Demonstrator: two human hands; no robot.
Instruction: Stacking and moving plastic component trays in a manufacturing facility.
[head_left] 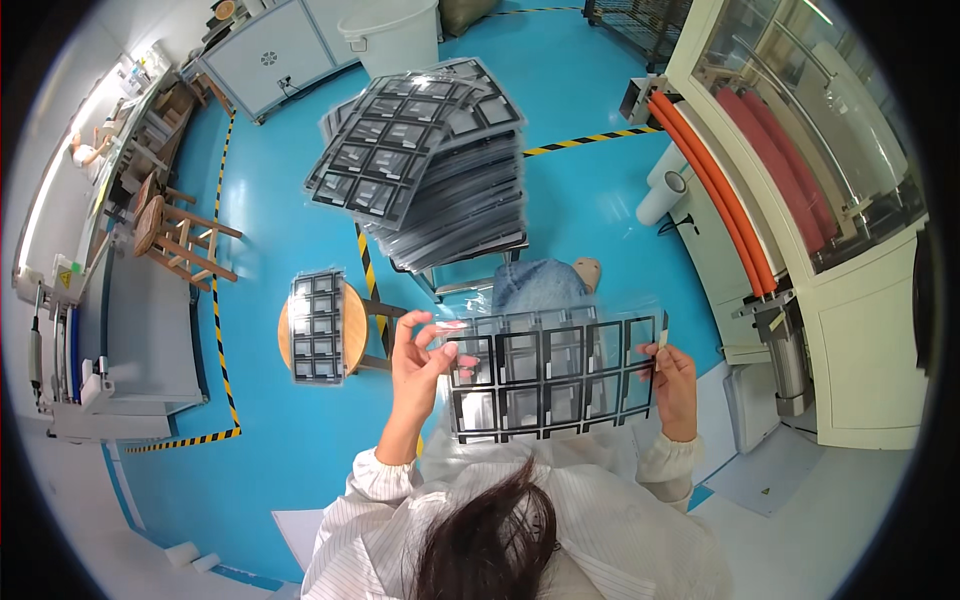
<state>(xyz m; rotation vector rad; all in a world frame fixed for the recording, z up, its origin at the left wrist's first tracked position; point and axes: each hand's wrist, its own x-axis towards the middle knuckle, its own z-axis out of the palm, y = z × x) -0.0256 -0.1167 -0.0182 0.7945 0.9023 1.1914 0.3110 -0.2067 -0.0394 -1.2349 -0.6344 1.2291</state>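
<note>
Stretched between my hands in front of my body is a clear plastic sheet [545, 372] with black rectangular frames printed in rows. My left hand [417, 362] pinches its left edge between thumb and fingers. At the opposite edge, my right hand [672, 375] grips the sheet, and a small pale strip with a dark end sticks up by its fingertips. Ahead stands a tall stack of similar black-framed sheets [460, 195], its top ones fanned out unevenly. To the left, a smaller sheet or pile of the same kind [317, 328] lies on a round wooden stool [355, 330].
The stack rests on a low metal stand [432, 280]. On the right is a cream machine with orange rollers [715, 195]. Wooden stools [175, 235] stand at the left beside a long bench, where another person [90, 150] sits. A white bin [390, 35] stands at the back.
</note>
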